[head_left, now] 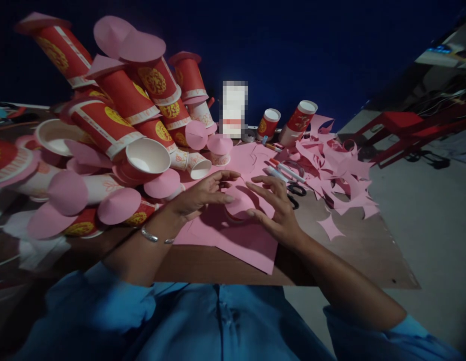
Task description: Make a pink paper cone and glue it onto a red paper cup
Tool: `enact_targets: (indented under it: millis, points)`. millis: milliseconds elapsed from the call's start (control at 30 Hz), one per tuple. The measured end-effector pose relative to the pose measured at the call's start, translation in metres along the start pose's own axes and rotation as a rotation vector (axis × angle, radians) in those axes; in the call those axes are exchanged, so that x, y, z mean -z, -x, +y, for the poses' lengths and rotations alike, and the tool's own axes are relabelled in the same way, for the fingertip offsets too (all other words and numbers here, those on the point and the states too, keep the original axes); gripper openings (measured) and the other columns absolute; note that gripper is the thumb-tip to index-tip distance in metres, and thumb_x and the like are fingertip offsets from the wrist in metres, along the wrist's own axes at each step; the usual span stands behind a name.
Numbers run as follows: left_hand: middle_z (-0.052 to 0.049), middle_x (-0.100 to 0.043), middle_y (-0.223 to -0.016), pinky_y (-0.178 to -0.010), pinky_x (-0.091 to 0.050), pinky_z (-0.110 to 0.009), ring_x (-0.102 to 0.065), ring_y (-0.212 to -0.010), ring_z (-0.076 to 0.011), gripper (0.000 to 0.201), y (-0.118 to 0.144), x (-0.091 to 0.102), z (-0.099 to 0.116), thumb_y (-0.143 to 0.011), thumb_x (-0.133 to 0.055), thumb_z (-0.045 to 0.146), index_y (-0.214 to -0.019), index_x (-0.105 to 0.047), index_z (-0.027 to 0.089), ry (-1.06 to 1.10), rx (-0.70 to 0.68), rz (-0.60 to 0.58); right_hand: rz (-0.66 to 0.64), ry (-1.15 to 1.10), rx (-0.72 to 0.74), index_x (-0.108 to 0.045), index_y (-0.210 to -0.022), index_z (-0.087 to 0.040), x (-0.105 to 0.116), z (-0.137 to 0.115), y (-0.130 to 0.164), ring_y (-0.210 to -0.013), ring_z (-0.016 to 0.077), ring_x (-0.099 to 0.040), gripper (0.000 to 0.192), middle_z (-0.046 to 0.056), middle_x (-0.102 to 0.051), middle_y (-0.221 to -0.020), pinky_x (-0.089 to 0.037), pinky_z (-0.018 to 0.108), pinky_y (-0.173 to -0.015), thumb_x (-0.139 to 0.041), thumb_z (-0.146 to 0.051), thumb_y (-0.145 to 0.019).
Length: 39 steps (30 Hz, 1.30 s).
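The cup (238,213) under the pink paper circle (238,200) is mostly covered by the left hand (203,195) and right hand (274,210), so only a red sliver of its rim is seen. An upright object (235,109) at the back is pixelated (nothing on it can be read). The pile of red cups (116,120) is cut off by the left edge.

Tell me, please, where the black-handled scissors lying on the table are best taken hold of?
Probably by the black loop handles, from the right: they lie flat and exposed beside the right hand, while the blades run back under the pens and pink paper scraps.
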<state>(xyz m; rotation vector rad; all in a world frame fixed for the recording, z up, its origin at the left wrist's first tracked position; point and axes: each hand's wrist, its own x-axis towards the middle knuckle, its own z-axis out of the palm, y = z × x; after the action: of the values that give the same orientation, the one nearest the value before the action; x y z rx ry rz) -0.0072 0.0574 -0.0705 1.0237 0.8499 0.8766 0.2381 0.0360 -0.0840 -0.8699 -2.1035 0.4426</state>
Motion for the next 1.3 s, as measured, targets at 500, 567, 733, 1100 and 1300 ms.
enact_targets:
  millis: [500, 567, 733, 1100, 1300]
  points:
    - [-0.008, -0.059, -0.142, -0.112, -0.041, -0.044, -0.049, -0.137, -0.0291, 0.073, -0.0003, 0.0013, 0.0001, -0.058, -0.097, 0.022, -0.127, -0.071, 0.03, -0.126, 0.0, -0.033, -0.009, -0.027, -0.011, -0.06, -0.15, -0.04, -0.0013, -0.0008, -0.0003, -0.136, 0.0309, -0.055, 0.048, 0.008, -0.061, -0.141, -0.044, 0.058, -0.118, -0.065, -0.045, -0.103]
    - [-0.008, -0.058, -0.145, -0.115, -0.04, -0.046, -0.047, -0.14, -0.0302, 0.077, 0.0004, -0.0003, 0.0001, -0.058, -0.098, 0.023, -0.129, -0.07, 0.031, -0.173, -0.006, -0.029, -0.007, -0.03, -0.012, -0.059, -0.151, -0.04, -0.0004, -0.0009, -0.0002, -0.138, 0.0309, -0.054, 0.048, 0.008, -0.061, -0.142, -0.046, 0.057, -0.116, -0.065, -0.044, -0.104]
    - [-0.009, -0.057, -0.15, -0.118, -0.037, -0.05, -0.045, -0.145, -0.0328, 0.074, 0.0005, -0.0021, -0.0024, -0.06, -0.099, 0.028, -0.129, -0.071, 0.032, -0.227, -0.017, -0.025, -0.038, 0.005, -0.035, -0.062, -0.148, -0.04, 0.0007, -0.001, -0.0007, -0.138, 0.0314, -0.054, 0.045, 0.008, -0.062, -0.141, -0.047, 0.058, -0.115, -0.064, -0.042, -0.103]
    - [-0.008, -0.058, -0.149, -0.114, -0.043, -0.047, -0.047, -0.143, -0.0317, 0.07, 0.0012, -0.0006, -0.0023, -0.062, -0.097, 0.029, -0.128, -0.072, 0.032, -0.194, 0.0, -0.011, 0.012, 0.016, -0.03, -0.052, -0.157, -0.041, 0.0035, 0.0052, 0.0009, -0.14, 0.0318, -0.054, 0.052, 0.008, -0.061, -0.143, -0.045, 0.06, -0.117, -0.06, -0.044, -0.105]
    - [-0.009, -0.06, -0.147, -0.113, -0.042, -0.046, -0.048, -0.141, -0.0311, 0.07, 0.0002, 0.0007, -0.003, -0.063, -0.097, 0.028, -0.128, -0.073, 0.03, -0.18, -0.009, -0.022, -0.033, 0.132, 0.029, -0.025, -0.17, -0.039, -0.0007, 0.0072, 0.0052, -0.148, 0.0358, -0.047, 0.073, 0.011, -0.05, -0.157, -0.04, 0.063, -0.122, -0.053, -0.06, -0.106]
